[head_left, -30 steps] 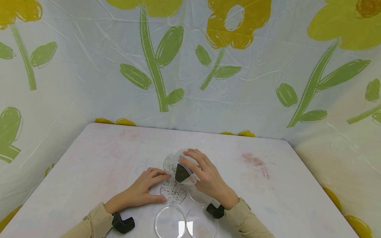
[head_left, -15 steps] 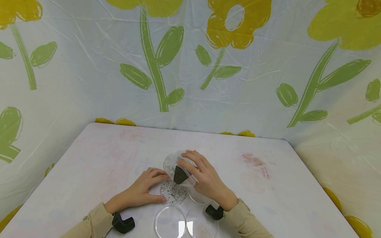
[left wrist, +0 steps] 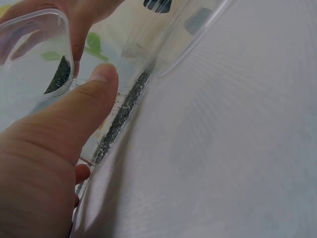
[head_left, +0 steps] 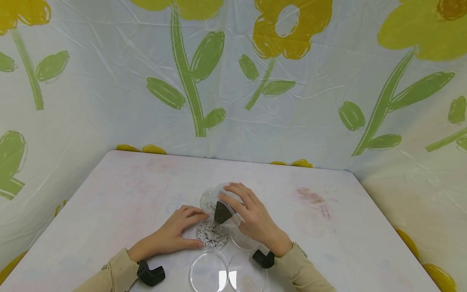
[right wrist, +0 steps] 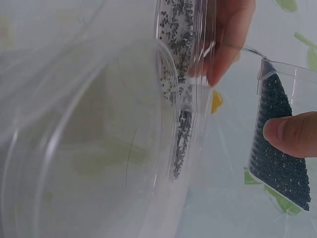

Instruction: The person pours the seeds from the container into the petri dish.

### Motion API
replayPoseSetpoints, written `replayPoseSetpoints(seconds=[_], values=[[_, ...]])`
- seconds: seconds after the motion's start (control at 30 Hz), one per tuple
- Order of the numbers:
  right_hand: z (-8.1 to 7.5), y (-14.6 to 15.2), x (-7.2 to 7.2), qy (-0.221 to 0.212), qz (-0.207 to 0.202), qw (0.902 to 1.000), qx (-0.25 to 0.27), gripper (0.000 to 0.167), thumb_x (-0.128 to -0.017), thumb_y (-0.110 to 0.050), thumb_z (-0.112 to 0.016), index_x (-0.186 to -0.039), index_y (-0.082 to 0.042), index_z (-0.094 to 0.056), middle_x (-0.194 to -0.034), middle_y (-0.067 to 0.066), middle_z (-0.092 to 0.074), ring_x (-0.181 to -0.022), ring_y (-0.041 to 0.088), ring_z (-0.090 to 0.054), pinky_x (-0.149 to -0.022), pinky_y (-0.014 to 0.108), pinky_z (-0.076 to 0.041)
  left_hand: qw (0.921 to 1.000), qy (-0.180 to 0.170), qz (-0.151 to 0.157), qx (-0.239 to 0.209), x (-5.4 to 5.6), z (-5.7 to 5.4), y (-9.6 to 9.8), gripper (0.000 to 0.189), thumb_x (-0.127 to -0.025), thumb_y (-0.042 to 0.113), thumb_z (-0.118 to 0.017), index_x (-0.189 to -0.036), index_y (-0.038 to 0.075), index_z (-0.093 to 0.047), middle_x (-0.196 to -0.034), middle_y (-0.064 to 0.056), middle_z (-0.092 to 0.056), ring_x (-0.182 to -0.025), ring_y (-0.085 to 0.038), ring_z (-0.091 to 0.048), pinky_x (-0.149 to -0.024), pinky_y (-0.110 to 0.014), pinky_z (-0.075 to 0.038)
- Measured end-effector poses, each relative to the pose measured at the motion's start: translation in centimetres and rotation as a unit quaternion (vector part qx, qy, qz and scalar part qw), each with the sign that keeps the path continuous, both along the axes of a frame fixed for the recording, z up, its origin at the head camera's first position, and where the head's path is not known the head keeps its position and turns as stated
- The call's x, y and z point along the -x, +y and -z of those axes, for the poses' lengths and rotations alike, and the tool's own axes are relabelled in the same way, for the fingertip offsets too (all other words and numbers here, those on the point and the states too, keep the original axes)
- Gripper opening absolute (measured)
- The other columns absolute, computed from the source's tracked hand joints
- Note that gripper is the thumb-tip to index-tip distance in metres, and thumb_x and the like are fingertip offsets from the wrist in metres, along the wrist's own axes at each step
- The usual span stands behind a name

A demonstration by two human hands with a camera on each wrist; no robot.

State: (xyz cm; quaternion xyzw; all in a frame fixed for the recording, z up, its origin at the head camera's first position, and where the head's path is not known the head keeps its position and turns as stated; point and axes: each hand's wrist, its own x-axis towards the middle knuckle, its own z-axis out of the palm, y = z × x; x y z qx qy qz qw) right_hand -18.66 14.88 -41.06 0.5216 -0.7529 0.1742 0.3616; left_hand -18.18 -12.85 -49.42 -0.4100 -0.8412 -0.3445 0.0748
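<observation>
My right hand (head_left: 257,219) grips a clear plastic tub (left wrist: 68,42), thumb on one wall. The tub is tilted, and dark, seed-like grains (right wrist: 272,148) are heaped along its lower side. Its lower edge is over the far part of a round clear dish (head_left: 213,237), whose floor is speckled with the same grains. Beside that dish lies my left hand (head_left: 175,233), thumb and fingers spread along its left rim and holding nothing. Farther back sits a second speckled dish (head_left: 205,198), partly hidden by the tub and right hand.
Three clear round dishes without visible grains stand close by: one partly under my right hand (head_left: 240,242), a front left one (head_left: 190,275) and a front right one (head_left: 266,280). A pale table (head_left: 146,182) extends around them, with a flowered sheet (head_left: 226,93) behind.
The tub in my right hand dips slightly toward me, then moves back up. More dark grains lie in the dish beneath it. My left hand stays in place.
</observation>
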Motion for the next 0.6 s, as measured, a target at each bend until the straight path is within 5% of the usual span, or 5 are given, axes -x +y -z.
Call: replayPoseSetpoints(seconds=[0.6], values=[[0.10,0.61,0.51,-0.007,-0.002,1.0000,0.003,0.088,-0.055,0.024,-0.060,-0.139,-0.001,-0.052,-0.139,0.021,-0.049,-0.128,0.038,-0.047,-0.110,0.047,-0.036,1.0000,0.001,0.002,-0.001,0.02,0.03,0.01,0.071,-0.083,0.057,-0.073,-0.144,0.024,-0.054,-0.138,0.010,-0.051,-0.126,-0.014,-0.040,-0.100,-0.048,-0.037]])
